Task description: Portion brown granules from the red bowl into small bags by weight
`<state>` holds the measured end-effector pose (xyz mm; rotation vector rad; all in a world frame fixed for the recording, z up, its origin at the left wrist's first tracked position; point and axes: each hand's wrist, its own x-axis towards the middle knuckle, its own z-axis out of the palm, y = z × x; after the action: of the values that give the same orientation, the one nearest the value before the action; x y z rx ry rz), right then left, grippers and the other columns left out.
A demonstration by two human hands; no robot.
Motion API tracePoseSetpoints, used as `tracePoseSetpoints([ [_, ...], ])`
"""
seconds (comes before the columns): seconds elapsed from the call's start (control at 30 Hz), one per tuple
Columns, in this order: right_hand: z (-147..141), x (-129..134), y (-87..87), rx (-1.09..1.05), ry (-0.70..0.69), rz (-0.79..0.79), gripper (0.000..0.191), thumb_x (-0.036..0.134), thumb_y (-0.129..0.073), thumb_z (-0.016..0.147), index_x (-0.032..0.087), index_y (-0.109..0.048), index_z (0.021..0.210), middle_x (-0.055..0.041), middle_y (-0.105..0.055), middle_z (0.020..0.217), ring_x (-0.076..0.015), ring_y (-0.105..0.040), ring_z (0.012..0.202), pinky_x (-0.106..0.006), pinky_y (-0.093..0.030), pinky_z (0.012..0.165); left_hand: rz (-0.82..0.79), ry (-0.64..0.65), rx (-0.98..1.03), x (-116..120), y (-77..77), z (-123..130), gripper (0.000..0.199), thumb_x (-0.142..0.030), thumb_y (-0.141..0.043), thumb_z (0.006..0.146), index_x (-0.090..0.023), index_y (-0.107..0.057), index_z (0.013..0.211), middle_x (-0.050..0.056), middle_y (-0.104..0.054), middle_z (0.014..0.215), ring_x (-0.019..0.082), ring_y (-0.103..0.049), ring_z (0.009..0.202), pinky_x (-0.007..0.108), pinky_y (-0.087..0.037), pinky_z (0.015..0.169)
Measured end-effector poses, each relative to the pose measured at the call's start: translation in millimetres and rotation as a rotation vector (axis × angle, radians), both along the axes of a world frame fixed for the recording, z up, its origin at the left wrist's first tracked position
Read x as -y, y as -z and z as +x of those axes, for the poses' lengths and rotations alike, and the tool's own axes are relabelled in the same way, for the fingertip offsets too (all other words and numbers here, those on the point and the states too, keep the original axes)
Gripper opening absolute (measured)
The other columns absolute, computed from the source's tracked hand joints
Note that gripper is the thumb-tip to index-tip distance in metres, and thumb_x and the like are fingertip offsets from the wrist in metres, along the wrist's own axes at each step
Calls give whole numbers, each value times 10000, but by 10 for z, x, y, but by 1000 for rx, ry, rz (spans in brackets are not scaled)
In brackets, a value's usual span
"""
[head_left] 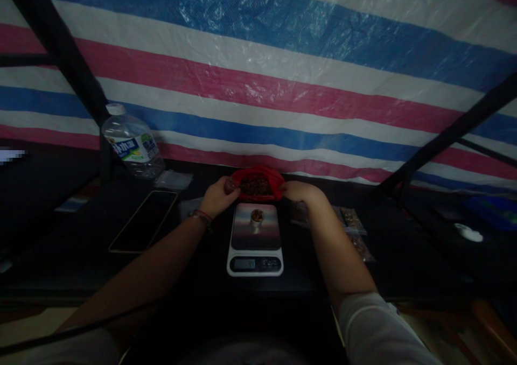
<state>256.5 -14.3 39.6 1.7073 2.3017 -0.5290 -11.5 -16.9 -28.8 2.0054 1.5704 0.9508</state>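
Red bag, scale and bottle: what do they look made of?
Red bag: thin plastic or fabric; its loose folds leave both open. Scale: smooth white body, seemingly plastic; top plate likely metal, by its sheen. Bottle: clear, glossy, probably plastic, with see-through walls.

On the clear plastic bottle (143, 158) at the left of the frame, a blue, white and green label (135, 147) carries large white characters on its blue part, too blurred and tilted to read with certainty; smaller print lies on its green part. On the white kitchen scale (255, 240), low in the centre, a grey display (244, 264) shows dark digits too faint to tell, and small pale markings (270, 263) beside it are also illegible.
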Motion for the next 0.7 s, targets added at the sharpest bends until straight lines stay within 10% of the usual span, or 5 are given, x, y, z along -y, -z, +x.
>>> tracePoseSetpoints([
  [0.3, -75, 221, -260, -116, -56, 136, 298, 205, -577, 836, 180, -697, 1107, -103, -716, 1075, -210, -659, 934, -256, -464, 801, 66, 35, 50, 0, -6, 6, 333, -427, -595, 779, -196, -594, 1019, 51, -695, 954, 210, -657, 858, 309, -498, 752],
  [0.5, -361, 551, -372, -245, -273, -64, 767, 295, -781, 634, 207, -518, 1350, -70, -691, 1108, -200, -651, 889, -244, -466, 707, 66, 43, 66, -13, 19, 5, 343, -420, -597, 774, -198, -589, 1035, 43, -690, 948, 206, -653, 847, 310, -498, 746],
  [0.7, -652, 613, -256, -221, -317, 22, 424, 264, -735, 687, 189, -657, 1098, -62, -706, 1058, -199, -651, 897, -232, -433, 663, 79, 47, 75, -7, 24, -4, 348, -426, -599, 773, -199, -587, 1036, 43, -691, 943, 205, -654, 837, 305, -491, 733],
])
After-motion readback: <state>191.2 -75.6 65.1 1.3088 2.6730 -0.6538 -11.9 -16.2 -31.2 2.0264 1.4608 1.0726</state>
